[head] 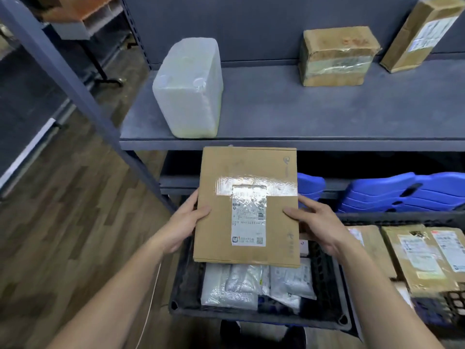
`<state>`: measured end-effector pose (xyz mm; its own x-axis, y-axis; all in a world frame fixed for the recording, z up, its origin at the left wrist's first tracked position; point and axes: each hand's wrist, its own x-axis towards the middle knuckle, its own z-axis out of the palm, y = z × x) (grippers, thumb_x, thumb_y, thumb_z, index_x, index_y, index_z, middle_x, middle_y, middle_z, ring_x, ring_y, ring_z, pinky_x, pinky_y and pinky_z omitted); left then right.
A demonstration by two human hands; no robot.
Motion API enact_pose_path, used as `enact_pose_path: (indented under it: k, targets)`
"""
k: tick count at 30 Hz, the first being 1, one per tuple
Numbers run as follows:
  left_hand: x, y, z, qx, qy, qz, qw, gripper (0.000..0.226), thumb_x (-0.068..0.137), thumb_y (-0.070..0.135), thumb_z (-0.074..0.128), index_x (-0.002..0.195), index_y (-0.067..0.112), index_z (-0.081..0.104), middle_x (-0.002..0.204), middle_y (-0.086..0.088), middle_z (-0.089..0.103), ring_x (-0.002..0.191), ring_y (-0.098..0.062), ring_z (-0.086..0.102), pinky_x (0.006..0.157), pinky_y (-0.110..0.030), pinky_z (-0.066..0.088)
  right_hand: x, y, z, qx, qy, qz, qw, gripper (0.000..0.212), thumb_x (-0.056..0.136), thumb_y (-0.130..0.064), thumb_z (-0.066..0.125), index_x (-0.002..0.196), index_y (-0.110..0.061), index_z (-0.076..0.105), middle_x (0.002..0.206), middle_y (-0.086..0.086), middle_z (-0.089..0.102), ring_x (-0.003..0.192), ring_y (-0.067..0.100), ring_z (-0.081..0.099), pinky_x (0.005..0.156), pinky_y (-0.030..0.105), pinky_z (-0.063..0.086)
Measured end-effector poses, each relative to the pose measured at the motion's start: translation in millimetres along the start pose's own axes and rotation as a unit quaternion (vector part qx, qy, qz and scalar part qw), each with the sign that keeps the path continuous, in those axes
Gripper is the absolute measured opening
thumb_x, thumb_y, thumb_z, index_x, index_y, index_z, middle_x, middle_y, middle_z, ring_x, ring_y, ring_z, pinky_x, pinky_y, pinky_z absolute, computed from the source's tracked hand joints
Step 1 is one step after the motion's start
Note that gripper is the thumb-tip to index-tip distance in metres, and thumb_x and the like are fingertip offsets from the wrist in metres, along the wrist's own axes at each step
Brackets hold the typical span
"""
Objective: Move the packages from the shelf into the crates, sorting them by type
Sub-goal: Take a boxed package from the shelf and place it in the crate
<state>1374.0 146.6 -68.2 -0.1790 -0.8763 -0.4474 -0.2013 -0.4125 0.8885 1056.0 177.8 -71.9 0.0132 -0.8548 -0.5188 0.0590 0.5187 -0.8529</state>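
The flat cardboard box (246, 207) hides the far part of the black crate (251, 316) and the tops of the grey bags (234, 288). The right crate (453, 306) is cut by the picture's right edge. Label print (248, 217) is too blurred to read.

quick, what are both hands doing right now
Left hand: closed on the left edge of the flat cardboard box.
Right hand: closed on the same box's right edge.
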Motion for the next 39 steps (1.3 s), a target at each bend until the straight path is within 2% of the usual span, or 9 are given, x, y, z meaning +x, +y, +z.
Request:
enact_pose_path:
  k: [5,10,12,18,22,26,29,33,39]
  targets:
    - [6.5,-47.5,-0.1,0.149,-0.031,-0.026,0.988,0.104,0.095,0.017,0.076,0.162,0.046,0.003,0.136,0.041,0.050,0.117,0.017,0.056,0.112,-0.022,0.043,22.2,45.8,12.8,-0.054,-0.014,0.024,0.998,0.052,0.096,-0.013,0.074,0.141,-0.036,0.062,0.108,-0.004,0.081,0.094,0.012,0.078,0.079,0.035,0.059]
    - [25.1,-106.9,0.0,0.247,-0.050,-0.074,0.965,0.156,0.055,0.076,0.089,0.141,0.062,-0.040,0.164,0.021,0.029,0.147,-0.011,0.039,0.124,-0.043,0.034,39.0,95.2,16.7,-0.099,-0.028,0.072,0.992,0.064,0.093,-0.032,0.079,0.144,-0.056,0.049,0.111,-0.002,0.078,0.094,0.015,0.078,0.079,0.046,0.066]
    - [25.7,-123.5,4.2,0.281,-0.055,-0.082,0.955,0.161,0.051,0.081,0.086,0.137,0.059,-0.047,0.165,0.020,0.024,0.150,-0.010,0.035,0.122,-0.033,0.031,45.1,117.5,18.5,-0.100,-0.034,0.094,0.990,0.067,0.093,-0.036,0.079,0.146,-0.058,0.045,0.111,-0.004,0.079,0.096,0.016,0.078,0.082,0.047,0.066]
    - [36.5,-159.1,31.5,0.419,-0.045,-0.163,0.892,0.174,0.055,0.055,0.099,0.135,0.038,-0.054,0.172,-0.015,-0.011,0.155,-0.028,0.030,0.123,-0.038,0.030,72.2,168.5,36.9,-0.104,-0.071,0.133,0.983,0.084,0.096,-0.023,0.077,0.157,-0.053,0.028,0.125,-0.010,0.071,0.101,0.014,0.076,0.072,0.039,0.066]
    - [42.2,-189.3,37.5,0.476,-0.055,-0.190,0.857,0.174,0.054,0.059,0.098,0.146,0.025,-0.046,0.163,-0.014,-0.042,0.160,-0.035,0.011,0.126,-0.043,0.025,92.9,208.9,45.0,-0.141,-0.089,0.183,0.969,0.088,0.097,-0.033,0.075,0.158,-0.058,0.018,0.118,-0.007,0.077,0.103,0.021,0.077,0.078,0.050,0.066]
    - [51.6,-216.2,42.4,0.560,-0.079,-0.181,0.805,0.170,0.057,0.062,0.095,0.157,0.014,-0.033,0.151,-0.007,-0.059,0.158,-0.044,0.002,0.121,-0.052,0.035,112.7,236.4,56.8,-0.135,-0.103,0.186,0.968,0.080,0.102,-0.021,0.067,0.158,-0.053,0.020,0.120,-0.008,0.074,0.105,0.014,0.073,0.074,0.031,0.062]
    - [67.5,-231.9,43.6,0.595,-0.087,-0.168,0.781,0.166,0.060,0.063,0.093,0.159,0.012,-0.029,0.153,-0.009,-0.057,0.157,-0.044,0.001,0.117,-0.053,0.041,131.9,253.6,63.8,-0.128,-0.088,0.207,0.966,0.070,0.103,-0.017,0.066,0.141,-0.062,0.029,0.123,-0.006,0.072,0.109,0.019,0.071,0.088,0.049,0.064]
    - [86.0,-249.9,51.0,0.664,-0.122,-0.137,0.725,0.157,0.068,0.071,0.084,0.159,0.016,-0.031,0.163,-0.025,-0.036,0.156,-0.042,0.001,0.126,-0.046,0.022,145.9,272.6,68.5,-0.149,-0.091,0.213,0.961,0.071,0.105,-0.018,0.061,0.137,-0.067,0.020,0.119,-0.009,0.073,0.105,0.011,0.070,0.076,0.028,0.062]
    - [116.1,-273.3,48.7,0.669,-0.164,-0.150,0.709,0.165,0.063,0.074,0.084,0.150,0.016,-0.043,0.142,-0.028,-0.061,0.142,-0.046,-0.046,0.129,-0.057,-0.005,150.2,296.7,77.7,-0.256,-0.054,0.148,0.954,0.089,0.106,-0.015,0.057,0.166,-0.041,-0.005,0.151,-0.003,0.053,0.129,0.016,0.058,0.106,0.028,0.045]
